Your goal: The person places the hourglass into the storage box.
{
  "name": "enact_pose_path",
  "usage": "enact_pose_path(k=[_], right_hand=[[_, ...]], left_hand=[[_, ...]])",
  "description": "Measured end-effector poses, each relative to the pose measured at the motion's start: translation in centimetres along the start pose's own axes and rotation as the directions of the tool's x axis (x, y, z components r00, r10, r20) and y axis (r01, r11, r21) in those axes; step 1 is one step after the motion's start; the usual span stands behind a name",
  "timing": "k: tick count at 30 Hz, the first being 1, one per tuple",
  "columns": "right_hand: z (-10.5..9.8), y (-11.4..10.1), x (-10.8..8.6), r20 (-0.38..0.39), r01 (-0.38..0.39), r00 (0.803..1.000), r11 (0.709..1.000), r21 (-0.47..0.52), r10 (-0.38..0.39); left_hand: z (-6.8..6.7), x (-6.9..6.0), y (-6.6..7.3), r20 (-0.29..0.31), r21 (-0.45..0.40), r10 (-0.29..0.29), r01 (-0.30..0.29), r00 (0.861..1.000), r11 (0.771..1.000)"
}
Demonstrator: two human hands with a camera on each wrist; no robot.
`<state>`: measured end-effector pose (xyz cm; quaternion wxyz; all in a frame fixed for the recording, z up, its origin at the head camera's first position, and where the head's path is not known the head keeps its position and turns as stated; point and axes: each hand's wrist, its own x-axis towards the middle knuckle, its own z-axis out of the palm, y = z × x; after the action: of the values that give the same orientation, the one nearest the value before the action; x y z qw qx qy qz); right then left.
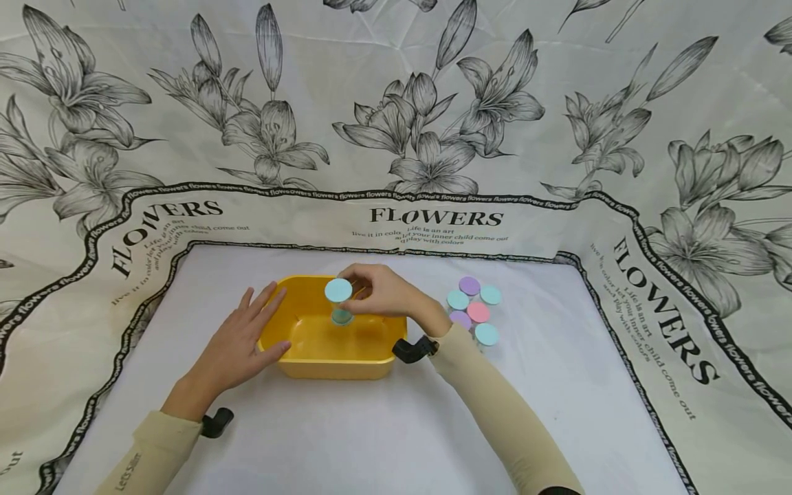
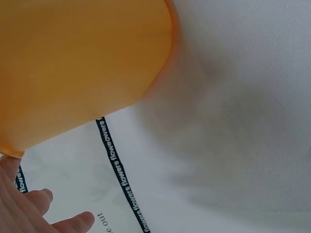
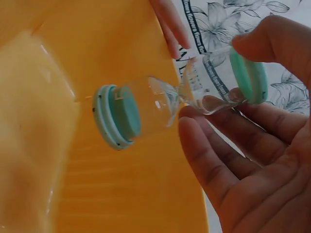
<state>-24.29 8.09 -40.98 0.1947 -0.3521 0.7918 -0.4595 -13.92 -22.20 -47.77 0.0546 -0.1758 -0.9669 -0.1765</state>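
A sand timer with pale green end caps and a clear, narrow-waisted glass is pinched between the thumb and fingers of my right hand. It hangs over the inside of a yellow plastic bin. In the right wrist view, green sand shows at the timer's lower end. My left hand rests at the bin's left rim with its fingers extended. The left wrist view shows the bin's outer wall and some fingers by its rim.
Right of the bin stands a group of several round-topped pieces with purple, green and pink tops, among them a pink top. White cloth covers the table. A flower-printed curtain surrounds the back and sides.
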Motion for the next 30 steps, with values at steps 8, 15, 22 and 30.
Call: enact_pose_path(k=[8,15,22,30], right_hand=[[1.4,0.2,2.2,0.145,-0.027,0.989,0.997,-0.076,0.038],[2.8,-0.1,4.3,0.200,-0.040,0.977,0.981,-0.189,0.078],[4.1,0.5,5.9,0.234,-0.055,0.965,0.966,-0.252,0.116],[4.9,1.0,7.0,0.232,-0.040,0.965,0.947,-0.319,0.119]], left_hand=[[0.0,0.0,-0.3,0.008,-0.009,-0.001,0.001,1.000,1.000],[0.0,0.0,-0.3,-0.005,-0.014,0.020,-0.020,1.000,1.000],[0.0,0.2,-0.3,0.005,-0.030,0.021,-0.021,1.000,0.999],[0.2,0.0,-0.4,0.011,-0.038,0.007,-0.007,1.000,0.999]])
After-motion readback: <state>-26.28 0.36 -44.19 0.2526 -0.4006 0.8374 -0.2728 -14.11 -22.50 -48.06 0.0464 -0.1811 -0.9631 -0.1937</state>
